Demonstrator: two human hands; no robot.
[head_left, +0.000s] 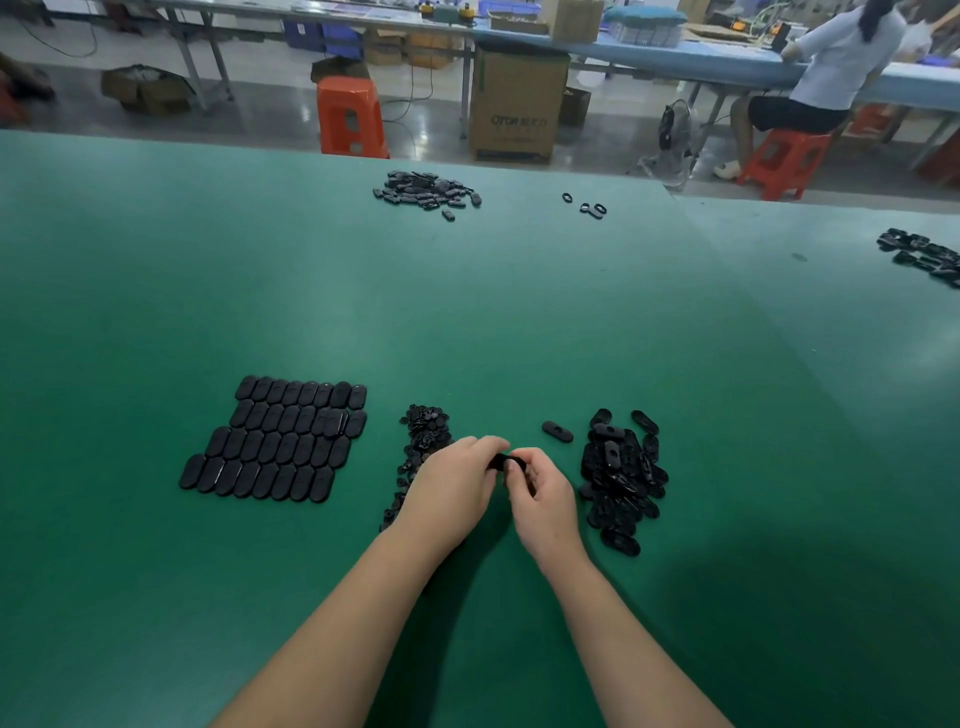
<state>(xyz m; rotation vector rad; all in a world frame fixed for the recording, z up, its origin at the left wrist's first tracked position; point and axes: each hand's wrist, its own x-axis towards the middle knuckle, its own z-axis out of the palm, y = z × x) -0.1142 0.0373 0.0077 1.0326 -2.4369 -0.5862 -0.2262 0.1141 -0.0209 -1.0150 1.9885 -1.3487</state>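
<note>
Both bare forearms extend forward and converge. Left hand and right hand meet (close together), fingers curled, pinching one black part between them.

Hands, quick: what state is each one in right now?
Left hand: fingers curled, pinching the small black part.
Right hand: fingers curled, pinching the same black part from the other end.

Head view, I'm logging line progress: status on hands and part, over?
Left hand and right hand both pinch one black part. Part held between small-piece pile and shell pile. Nothing blocking.
</note>
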